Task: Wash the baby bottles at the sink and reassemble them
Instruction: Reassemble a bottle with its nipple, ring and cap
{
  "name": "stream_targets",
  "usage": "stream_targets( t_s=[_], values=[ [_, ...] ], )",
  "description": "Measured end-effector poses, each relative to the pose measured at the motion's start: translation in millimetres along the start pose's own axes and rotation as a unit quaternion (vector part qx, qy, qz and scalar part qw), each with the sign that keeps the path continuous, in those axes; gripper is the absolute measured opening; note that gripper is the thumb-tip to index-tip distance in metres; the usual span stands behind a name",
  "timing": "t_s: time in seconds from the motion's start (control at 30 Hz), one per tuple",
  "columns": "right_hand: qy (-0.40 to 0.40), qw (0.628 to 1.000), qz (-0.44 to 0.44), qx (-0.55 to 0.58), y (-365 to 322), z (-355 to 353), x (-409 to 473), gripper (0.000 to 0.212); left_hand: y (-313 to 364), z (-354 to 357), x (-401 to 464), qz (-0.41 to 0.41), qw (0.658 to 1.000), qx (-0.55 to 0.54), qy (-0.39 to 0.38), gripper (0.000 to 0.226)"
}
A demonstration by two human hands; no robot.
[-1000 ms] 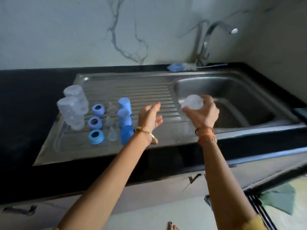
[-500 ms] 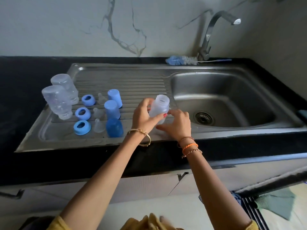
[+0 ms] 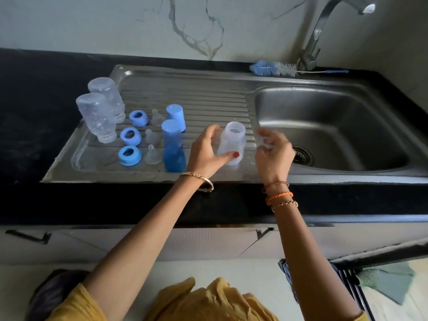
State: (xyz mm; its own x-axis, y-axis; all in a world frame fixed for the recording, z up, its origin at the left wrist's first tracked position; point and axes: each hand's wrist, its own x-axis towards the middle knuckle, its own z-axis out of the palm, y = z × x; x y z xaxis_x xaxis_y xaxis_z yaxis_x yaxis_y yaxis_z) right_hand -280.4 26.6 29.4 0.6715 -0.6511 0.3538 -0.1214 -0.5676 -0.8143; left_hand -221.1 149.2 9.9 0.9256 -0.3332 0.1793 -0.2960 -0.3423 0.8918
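- One clear bottle [image 3: 232, 144] stands upright, mouth up, on the drainboard [image 3: 208, 96].
- Left hand [image 3: 206, 151] curls around it, thumb touching.
- Right hand [image 3: 273, 154] hovers beside it, blurred; grip unclear.

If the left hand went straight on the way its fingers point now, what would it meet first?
The left hand points up and right, its thumb already on the upright, open-mouthed translucent plastic bottle standing on the ribbed steel drainboard. Going on, the fingers would probably meet that bottle's neck first, though depth is uncertain from this one view.
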Motion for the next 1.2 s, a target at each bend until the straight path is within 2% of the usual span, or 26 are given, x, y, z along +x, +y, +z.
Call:
stream_targets(
  t_s=[0.1, 0.17, 0.23, 0.27, 0.3, 0.37, 0.43, 0.53, 0.63, 0.77, 0.83, 0.93, 1.0, 1.07, 1.13, 1.2],
  values=[
    [0.065, 0.993, -0.045, 0.090, -41.1, 6.8, -10.5, 0.036, 5.3, -27.4, -4.2, 0.026, 0.997, -0.054, 0.038, 0.050],
    [0.046, 0.988, -0.086, 0.124, -67.3, 20.8, -23.9, 0.028, -2.0, -57.1, -5.1, 0.043, 0.991, -0.072, 0.106, 0.027],
    [-0.042, 0.982, -0.096, 0.158, -91.9, 40.3, -41.0, 0.023, -16.2, -93.0, -5.5, 0.041, 0.978, -0.081, 0.189, 0.019],
    [-0.098, 0.978, -0.098, 0.158, -103.6, 53.8, -50.9, 0.022, -26.0, -114.5, -6.3, 0.027, 0.969, -0.089, 0.228, 0.024],
    [-0.153, 0.974, -0.105, 0.128, -112.7, 67.8, -58.7, 0.022, -36.5, -132.9, -6.6, 0.005, 0.961, -0.096, 0.260, 0.031],
    [-0.250, 0.959, -0.132, -0.017, -126.6, 101.0, -73.4, 0.025, -57.9, -167.1, -7.9, -0.053, 0.950, -0.094, 0.293, 0.034],
    [-0.298, 0.925, -0.167, -0.169, -137.5, 130.9, -84.1, 0.030, -73.9, -190.4, -8.2, -0.109, 0.948, -0.096, 0.283, 0.026],
    [-0.282, 0.893, -0.190, -0.296, -145.5, 163.3, -96.0, 0.037, -86.6, -204.9, -13.2, -0.145, 0.957, -0.082, 0.239, 0.026],
    [-0.255, 0.886, -0.177, -0.345, -145.7, 180.6, -102.7, 0.038, -88.9, -208.3, -17.9, -0.135, 0.963, -0.081, 0.217, 0.026],
    [-0.224, 0.891, -0.158, -0.363, -142.7, 190.9, -105.3, 0.025, -87.1, -207.4, -19.7, -0.126, 0.966, -0.093, 0.206, 0.025],
    [-0.224, 0.895, -0.152, -0.354, -138.1, 191.8, -103.2, 0.016, -85.5, -204.4, -20.7, -0.130, 0.965, -0.102, 0.204, 0.025],
    [-0.258, 0.888, -0.157, -0.347, -135.5, 184.1, -101.1, 0.020, -80.3, -200.2, -20.0, -0.134, 0.963, -0.116, 0.202, 0.022],
    [-0.272, 0.900, -0.127, -0.315, -139.1, 172.2, -98.9, 0.023, -77.8, -198.2, -18.4, -0.131, 0.962, -0.127, 0.204, 0.020],
    [-0.252, 0.941, -0.084, -0.210, -151.3, 151.3, -92.2, 0.021, -75.6, -197.9, -17.4, -0.129, 0.958, -0.140, 0.216, 0.019],
    [-0.229, 0.972, -0.050, -0.005, -169.2, 113.4, -71.8, 0.018, -66.9, -192.6, -12.9, -0.113, 0.951, -0.185, 0.221, 0.020],
    [-0.238, 0.943, -0.034, 0.231, -187.1, 66.8, -43.5, 0.019, -54.9, -183.8, -8.3, -0.096, 0.946, -0.219, 0.218, 0.021]
  ],
)
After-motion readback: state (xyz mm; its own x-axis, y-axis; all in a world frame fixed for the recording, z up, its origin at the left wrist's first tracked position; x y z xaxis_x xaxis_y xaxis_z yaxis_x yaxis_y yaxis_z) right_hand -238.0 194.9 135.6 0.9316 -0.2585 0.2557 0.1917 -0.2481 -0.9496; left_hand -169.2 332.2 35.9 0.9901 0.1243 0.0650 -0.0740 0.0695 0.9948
